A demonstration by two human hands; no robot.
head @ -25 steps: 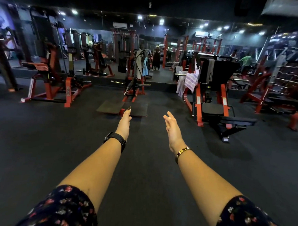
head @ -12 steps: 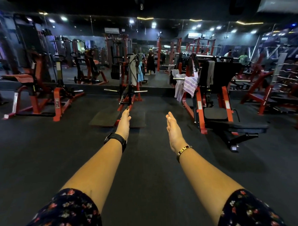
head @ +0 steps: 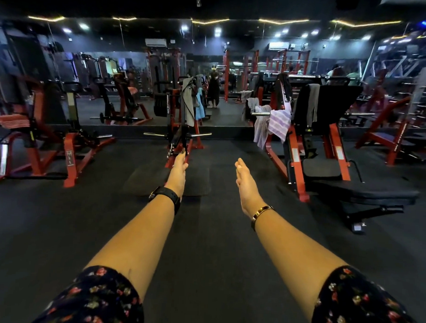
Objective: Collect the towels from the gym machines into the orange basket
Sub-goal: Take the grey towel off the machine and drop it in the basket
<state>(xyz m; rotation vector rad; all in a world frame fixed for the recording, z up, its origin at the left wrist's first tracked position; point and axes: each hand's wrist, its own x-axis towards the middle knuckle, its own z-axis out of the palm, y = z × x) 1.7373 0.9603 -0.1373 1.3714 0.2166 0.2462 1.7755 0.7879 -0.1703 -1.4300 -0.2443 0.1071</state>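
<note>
Fingers [head: 181,157] straight, empty, on left hand [head: 179,172] and right hand [head: 246,184]. Likely approach step: grey towel [head: 188,102] far centre on machine [head: 181,136], striped towel [head: 278,122] far right on bar [head: 260,113]; orange basket unseen. Next, probably: walk closer, grasp one.

- dark sleeves [head: 93,299] with small red and white flowers
- black watch [head: 166,196], broad strap, left wrist
- thin gold bangle [head: 262,211], right wrist
- dark polish on a nail of the left hand [head: 179,172]
</note>
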